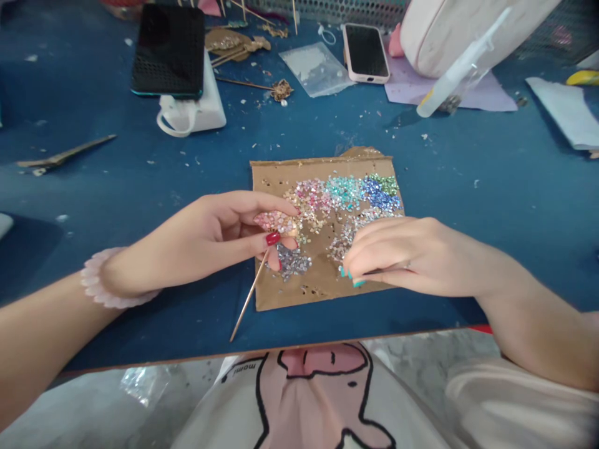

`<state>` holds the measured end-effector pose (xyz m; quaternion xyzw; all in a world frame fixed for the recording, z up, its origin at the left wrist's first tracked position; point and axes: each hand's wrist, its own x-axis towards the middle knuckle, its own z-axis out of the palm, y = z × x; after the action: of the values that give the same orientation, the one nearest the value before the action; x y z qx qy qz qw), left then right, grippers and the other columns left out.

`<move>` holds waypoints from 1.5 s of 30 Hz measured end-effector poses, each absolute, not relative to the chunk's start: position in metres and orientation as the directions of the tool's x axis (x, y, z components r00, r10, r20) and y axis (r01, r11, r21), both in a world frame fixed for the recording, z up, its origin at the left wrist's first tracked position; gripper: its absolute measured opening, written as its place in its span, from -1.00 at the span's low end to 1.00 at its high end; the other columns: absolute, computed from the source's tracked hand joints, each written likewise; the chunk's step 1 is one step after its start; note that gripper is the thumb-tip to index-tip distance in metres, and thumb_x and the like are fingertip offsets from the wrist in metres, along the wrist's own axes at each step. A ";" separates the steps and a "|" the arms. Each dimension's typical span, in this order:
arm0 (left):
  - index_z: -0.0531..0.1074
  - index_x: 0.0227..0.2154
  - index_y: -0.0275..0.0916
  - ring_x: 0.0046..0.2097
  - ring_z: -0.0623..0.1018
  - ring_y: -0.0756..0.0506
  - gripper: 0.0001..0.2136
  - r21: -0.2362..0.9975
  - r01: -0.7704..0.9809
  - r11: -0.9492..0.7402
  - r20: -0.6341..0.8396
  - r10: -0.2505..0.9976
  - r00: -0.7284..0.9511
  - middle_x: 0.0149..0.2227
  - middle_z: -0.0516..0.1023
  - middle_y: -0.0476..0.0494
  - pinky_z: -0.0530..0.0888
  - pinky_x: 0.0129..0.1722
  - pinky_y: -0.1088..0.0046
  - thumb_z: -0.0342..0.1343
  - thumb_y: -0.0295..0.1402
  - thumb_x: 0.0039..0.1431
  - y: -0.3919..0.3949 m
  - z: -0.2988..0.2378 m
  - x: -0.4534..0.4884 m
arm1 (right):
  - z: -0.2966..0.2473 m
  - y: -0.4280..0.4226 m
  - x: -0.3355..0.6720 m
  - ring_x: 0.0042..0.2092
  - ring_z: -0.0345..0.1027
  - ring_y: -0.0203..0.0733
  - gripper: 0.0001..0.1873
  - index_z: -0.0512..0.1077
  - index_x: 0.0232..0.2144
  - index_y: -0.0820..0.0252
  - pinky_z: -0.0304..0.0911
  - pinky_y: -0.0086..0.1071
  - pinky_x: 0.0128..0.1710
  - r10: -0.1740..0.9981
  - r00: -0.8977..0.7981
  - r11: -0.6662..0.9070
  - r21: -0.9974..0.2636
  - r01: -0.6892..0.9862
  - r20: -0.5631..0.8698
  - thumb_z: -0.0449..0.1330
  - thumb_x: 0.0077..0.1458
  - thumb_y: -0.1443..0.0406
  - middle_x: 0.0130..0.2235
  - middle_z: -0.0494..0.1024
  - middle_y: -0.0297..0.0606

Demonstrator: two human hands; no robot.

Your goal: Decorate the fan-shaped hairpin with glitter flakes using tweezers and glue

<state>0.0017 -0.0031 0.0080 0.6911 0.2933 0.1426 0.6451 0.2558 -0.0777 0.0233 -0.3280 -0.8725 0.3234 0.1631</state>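
Between thumb and fingers, my left hand [219,234] holds a thin stick [248,299] whose top is an ornament [278,221] covered in pink and gold rhinestones. The stick slants down past the table's front edge side of the cardboard. Below both hands lies a piece of brown cardboard [322,287] with small piles of rhinestones: pink [311,193], turquoise [344,190], blue [380,194], green and grey [294,262]. My right hand [412,252] hovers at the cardboard's right side by the pale silvery rhinestones [344,240]. Its fingers are pinched together; anything in them is hidden.
Toward the back are a black phone [168,50] on a white power bank [213,100], a second phone [365,53], a plastic bag [316,65] and a white tube [461,62]. Tweezers-like metal [65,153] lie at left. Another stick ornament [281,90] lies behind.
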 end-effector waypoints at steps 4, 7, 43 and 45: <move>0.38 -0.11 -0.20 -0.35 0.59 0.02 -0.77 0.976 0.219 0.003 -0.179 0.585 0.791 -0.32 0.59 0.00 0.51 -0.33 0.65 0.03 -0.51 0.18 -0.003 0.008 0.002 | 0.024 -0.079 0.255 -0.25 0.37 -0.33 -0.88 0.40 -0.36 0.23 0.25 -0.41 -0.23 0.681 -0.725 0.580 -0.677 0.453 0.099 0.06 0.18 0.36 -0.35 0.51 -0.30; 0.37 -0.10 -0.21 -0.37 0.59 0.04 -0.77 0.979 0.203 0.019 -0.177 0.572 0.801 -0.33 0.59 0.00 0.50 -0.33 0.68 0.02 -0.53 0.19 -0.003 0.007 0.003 | 0.025 -0.080 0.256 -0.26 0.37 -0.33 -0.89 0.40 -0.36 0.23 0.25 -0.41 -0.24 0.682 -0.724 0.585 -0.670 0.457 0.101 0.08 0.17 0.35 -0.36 0.51 -0.32; 0.30 -0.09 -0.20 -0.29 0.62 -0.05 -0.74 0.943 0.254 0.216 -0.333 0.628 0.703 -0.32 0.61 0.00 0.54 -0.36 0.64 0.02 -0.51 0.15 -0.018 0.008 0.007 | 0.027 -0.086 0.255 -0.23 0.37 -0.33 -0.90 0.42 -0.34 0.20 0.28 -0.39 -0.20 0.678 -0.722 0.619 -0.636 0.461 0.137 0.09 0.16 0.37 -0.29 0.53 -0.28; 0.28 -0.10 -0.19 -0.29 0.62 -0.07 -0.76 0.935 0.261 0.239 -0.353 0.629 0.692 -0.28 0.60 -0.03 0.55 -0.35 0.61 0.03 -0.49 0.16 -0.020 0.009 0.008 | 0.028 -0.085 0.254 -0.23 0.39 -0.33 -0.94 0.41 -0.36 0.18 0.30 -0.39 -0.20 0.700 -0.687 0.620 -0.641 0.452 0.194 0.13 0.12 0.38 -0.31 0.54 -0.32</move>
<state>0.0078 -0.0203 0.0088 0.6026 0.3691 0.1325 0.6950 0.2538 -0.0849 0.0278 -0.3298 -0.8732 0.2848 0.2185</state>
